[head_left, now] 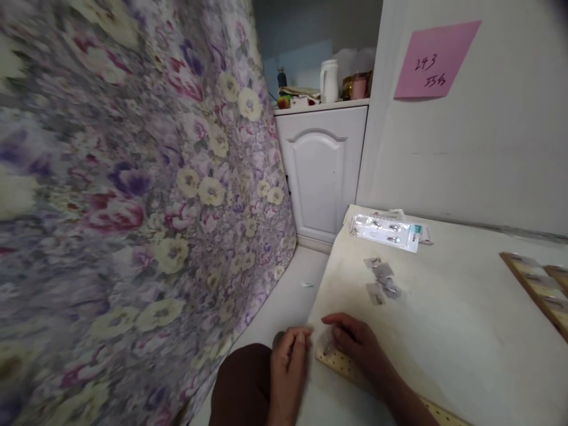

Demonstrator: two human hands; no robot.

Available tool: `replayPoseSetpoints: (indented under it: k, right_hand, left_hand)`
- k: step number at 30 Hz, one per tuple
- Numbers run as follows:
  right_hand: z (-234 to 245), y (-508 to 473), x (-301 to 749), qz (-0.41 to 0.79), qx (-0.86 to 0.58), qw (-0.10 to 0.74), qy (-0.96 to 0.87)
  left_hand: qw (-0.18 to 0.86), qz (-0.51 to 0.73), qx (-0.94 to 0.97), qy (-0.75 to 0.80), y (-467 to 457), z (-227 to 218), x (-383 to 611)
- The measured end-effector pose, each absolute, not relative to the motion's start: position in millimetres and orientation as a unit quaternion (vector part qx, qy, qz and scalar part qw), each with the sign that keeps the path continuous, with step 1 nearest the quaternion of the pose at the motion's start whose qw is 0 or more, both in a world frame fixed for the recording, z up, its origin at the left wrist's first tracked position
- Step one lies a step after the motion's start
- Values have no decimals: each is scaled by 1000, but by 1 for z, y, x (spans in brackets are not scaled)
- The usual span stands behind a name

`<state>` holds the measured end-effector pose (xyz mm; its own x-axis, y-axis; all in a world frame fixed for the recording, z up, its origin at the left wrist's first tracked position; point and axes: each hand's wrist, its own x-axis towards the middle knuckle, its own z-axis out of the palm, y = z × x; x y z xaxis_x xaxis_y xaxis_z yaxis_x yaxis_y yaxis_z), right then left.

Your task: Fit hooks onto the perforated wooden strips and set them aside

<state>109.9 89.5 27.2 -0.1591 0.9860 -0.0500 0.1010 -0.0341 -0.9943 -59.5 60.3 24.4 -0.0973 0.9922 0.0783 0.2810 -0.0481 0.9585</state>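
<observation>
My left hand (290, 355) hovers at the near left corner of the white table (452, 307), fingers curled together in a pinch on something too small to make out. My right hand (355, 340) rests on the table beside it, fingers bent over a small clear packet (327, 342) and the end of a pale perforated strip (341, 364) that runs along the near edge. A little beyond the hands lie several small clear packets with metal parts (381, 278). Farther back sits a larger clear plastic pack (385, 231).
A floral curtain (133, 207) fills the left side. A white cabinet (322, 171) with a jug (329, 80) and jars stands behind. A pink note (435, 59) is stuck on the wall. Wooden perforated boards (539, 290) lie at the table's right.
</observation>
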Motion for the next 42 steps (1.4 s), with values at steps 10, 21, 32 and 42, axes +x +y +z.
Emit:
replayPoseSetpoints:
  k: [10,21,32,42]
  right_hand:
    - [14,89,110,418,-472,383,-675]
    - [1,90,108,390,-489,371,-686]
    - [3,91,108,410,-518,368,-655]
    - [3,92,107,405,-519,369,-656]
  left_hand:
    - [164,378,683,603,19,12,-53]
    - [136,333,699,618,22,10,-49]
    - [161,336,681,631,26,10,-48]
    - [165,343,676,631,26,10,-47]
